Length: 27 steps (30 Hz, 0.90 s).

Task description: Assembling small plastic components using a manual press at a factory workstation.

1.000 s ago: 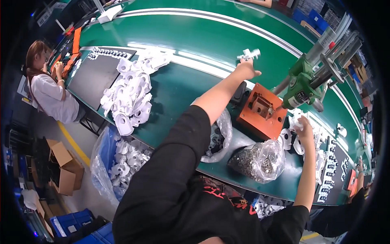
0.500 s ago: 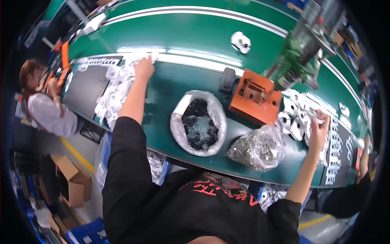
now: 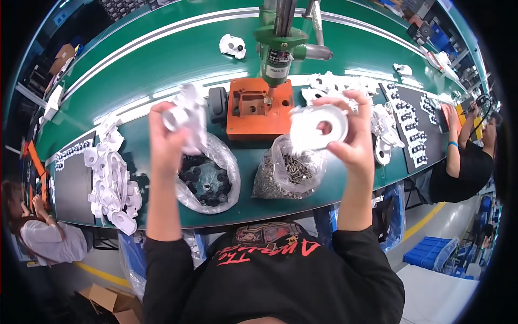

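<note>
Since the last glimpse, our left hand [image 3: 166,137] has come away from the left pile of white parts [image 3: 110,181] and now holds a white moulded piece [image 3: 190,119] up over the bag of dark parts [image 3: 233,181]; its outline is blurred. Our right hand [image 3: 353,129] has come in from the right pile of white parts [image 3: 380,132], fingers spread around the rim of a white housing [image 3: 308,132] with a round hole, above the bag of metal pieces [image 3: 278,164]. So both grips are now taken up, and neither hand touches the orange fixture [image 3: 259,123] on the far side, under the green press [image 3: 277,60] (whether anything of ours sits inside it, we cannot tell). Farther left, one white part [image 3: 232,47] lies on the green belt [image 3: 178,54].
</note>
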Each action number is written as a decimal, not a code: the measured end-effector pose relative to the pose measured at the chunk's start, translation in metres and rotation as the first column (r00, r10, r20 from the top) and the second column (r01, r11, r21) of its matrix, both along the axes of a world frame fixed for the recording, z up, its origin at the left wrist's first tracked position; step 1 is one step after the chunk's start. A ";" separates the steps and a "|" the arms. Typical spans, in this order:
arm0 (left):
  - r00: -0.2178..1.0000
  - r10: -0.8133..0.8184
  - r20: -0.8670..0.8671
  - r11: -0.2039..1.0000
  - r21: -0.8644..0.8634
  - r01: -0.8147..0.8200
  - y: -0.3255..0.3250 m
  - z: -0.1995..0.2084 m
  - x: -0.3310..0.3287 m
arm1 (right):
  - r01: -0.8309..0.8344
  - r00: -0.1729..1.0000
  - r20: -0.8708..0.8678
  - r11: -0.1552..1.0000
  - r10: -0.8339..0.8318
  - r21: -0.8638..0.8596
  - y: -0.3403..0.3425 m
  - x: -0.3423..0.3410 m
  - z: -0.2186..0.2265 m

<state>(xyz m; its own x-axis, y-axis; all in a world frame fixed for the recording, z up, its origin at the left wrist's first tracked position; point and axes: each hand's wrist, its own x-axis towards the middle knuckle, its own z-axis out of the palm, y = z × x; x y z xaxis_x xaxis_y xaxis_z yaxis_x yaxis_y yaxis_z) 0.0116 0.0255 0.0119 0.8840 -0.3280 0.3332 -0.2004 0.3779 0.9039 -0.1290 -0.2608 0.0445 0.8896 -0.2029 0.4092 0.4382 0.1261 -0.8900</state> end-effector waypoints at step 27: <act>0.993 -0.103 -0.053 0.993 0.048 0.106 -0.059 -0.023 -0.107 | -0.104 0.963 -0.247 0.994 0.107 0.024 0.078 -0.012 -0.020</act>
